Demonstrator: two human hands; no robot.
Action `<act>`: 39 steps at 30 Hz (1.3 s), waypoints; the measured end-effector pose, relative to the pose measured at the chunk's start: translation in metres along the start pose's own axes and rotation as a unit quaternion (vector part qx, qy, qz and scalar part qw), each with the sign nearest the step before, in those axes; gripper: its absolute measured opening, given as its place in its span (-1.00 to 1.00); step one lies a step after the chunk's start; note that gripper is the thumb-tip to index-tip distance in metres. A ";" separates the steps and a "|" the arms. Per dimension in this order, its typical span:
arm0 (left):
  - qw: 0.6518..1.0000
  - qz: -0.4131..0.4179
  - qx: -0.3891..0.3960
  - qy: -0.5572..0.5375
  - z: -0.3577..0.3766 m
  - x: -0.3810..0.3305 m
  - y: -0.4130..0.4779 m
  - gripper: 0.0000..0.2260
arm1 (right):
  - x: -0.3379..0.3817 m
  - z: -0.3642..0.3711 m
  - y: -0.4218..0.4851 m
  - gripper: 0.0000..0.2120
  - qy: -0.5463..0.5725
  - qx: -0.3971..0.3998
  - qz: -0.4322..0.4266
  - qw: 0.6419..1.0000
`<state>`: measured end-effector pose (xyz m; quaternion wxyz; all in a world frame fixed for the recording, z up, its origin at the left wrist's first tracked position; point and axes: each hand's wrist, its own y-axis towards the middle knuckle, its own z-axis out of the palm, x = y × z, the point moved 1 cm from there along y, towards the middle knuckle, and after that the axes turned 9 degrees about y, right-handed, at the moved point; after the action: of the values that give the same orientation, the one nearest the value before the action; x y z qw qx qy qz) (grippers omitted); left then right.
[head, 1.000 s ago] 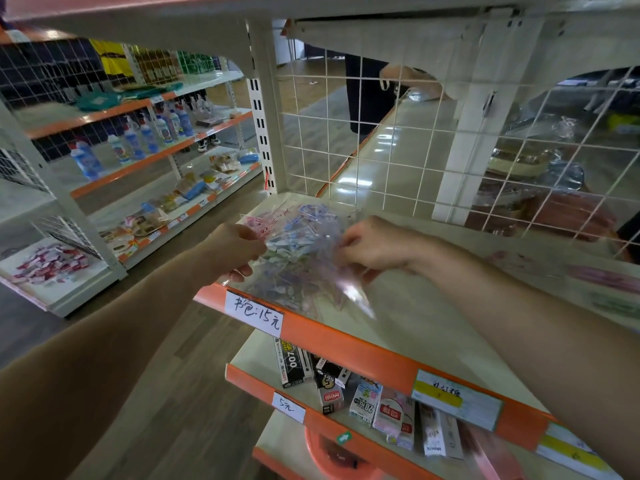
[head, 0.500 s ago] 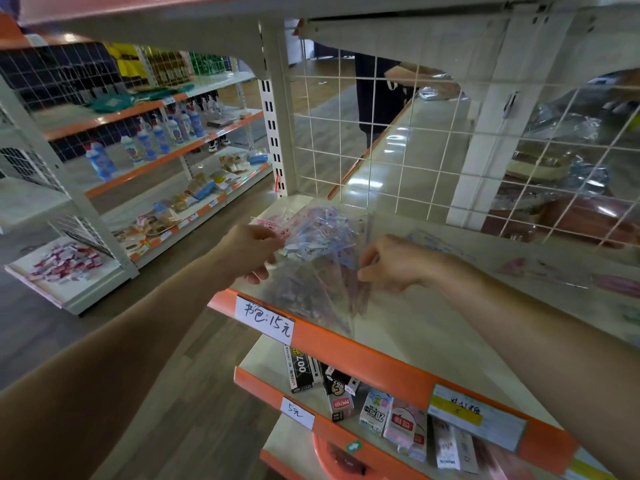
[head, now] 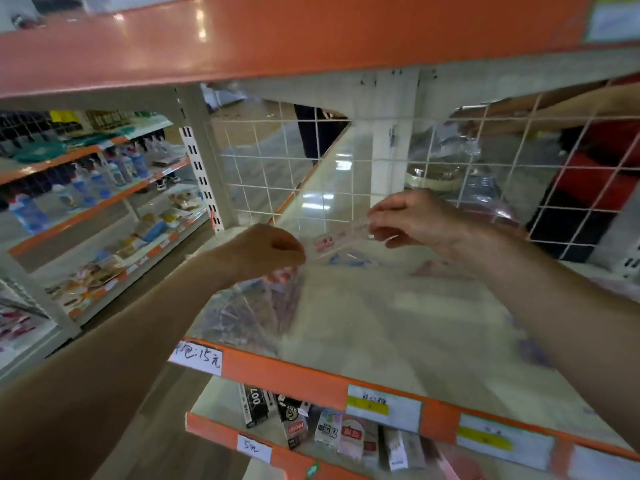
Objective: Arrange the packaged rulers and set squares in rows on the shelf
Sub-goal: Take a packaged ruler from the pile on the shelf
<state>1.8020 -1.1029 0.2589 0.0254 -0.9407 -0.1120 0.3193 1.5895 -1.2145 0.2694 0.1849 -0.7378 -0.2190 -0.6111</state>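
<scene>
A clear packaged ruler [head: 337, 239] with pink print hangs in the air above the cream shelf [head: 398, 327], held level between my two hands. My left hand [head: 268, 251] pinches its left end and my right hand [head: 412, 220] pinches its right end. Below my left hand a blurred pile of clear packaged rulers and set squares [head: 252, 306] lies at the shelf's front left corner. More flat packets [head: 440, 268] lie on the shelf further back and to the right.
A white wire grid [head: 346, 188] closes the shelf's back, with a white post [head: 391, 161] behind it. An orange shelf edge [head: 277, 39] hangs overhead. The orange front lip [head: 311, 379] carries price labels. Small boxed goods [head: 329, 431] fill the shelf below. Another person stands behind the grid.
Both hands have risen off the pile and moved back, now stretching a single packaged ruler between them. The camera has tilted lower, bringing the upper shelf edge into view.
</scene>
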 end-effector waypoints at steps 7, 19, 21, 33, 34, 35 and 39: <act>0.996 0.079 0.010 -0.034 0.042 -0.063 0.034 -0.75 | -0.003 -0.116 -0.047 -0.91 0.015 -0.132 0.017 0.991; 0.982 0.180 -0.001 0.058 0.144 -0.179 0.079 -0.89 | -0.073 -0.258 -0.103 -0.92 0.107 -0.313 0.094 0.939; 0.979 0.181 -0.005 0.089 0.158 -0.191 0.085 -0.77 | -0.087 -0.268 -0.105 -0.95 0.096 -0.333 0.103 0.933; 0.947 0.146 0.027 0.286 0.203 -0.225 0.114 -0.62 | -0.130 -0.288 -0.088 -0.81 -0.013 -0.309 0.185 0.933; 0.942 0.146 0.032 0.302 0.206 -0.227 0.116 -0.61 | -0.130 -0.290 -0.087 -0.77 -0.046 -0.294 0.194 0.935; 0.938 0.145 0.035 0.313 0.208 -0.229 0.118 -0.59 | -0.131 -0.292 -0.087 -0.74 -0.077 -0.277 0.198 0.937; 0.927 0.138 0.055 0.343 0.218 -0.234 0.124 -0.54 | -0.129 -0.298 -0.089 -0.71 -0.206 -0.199 0.200 0.937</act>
<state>1.5137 -1.2823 0.2104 0.0698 -0.9961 0.0521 -0.0174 1.2760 -1.3137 0.1982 0.1036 -0.8980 0.0264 -0.4269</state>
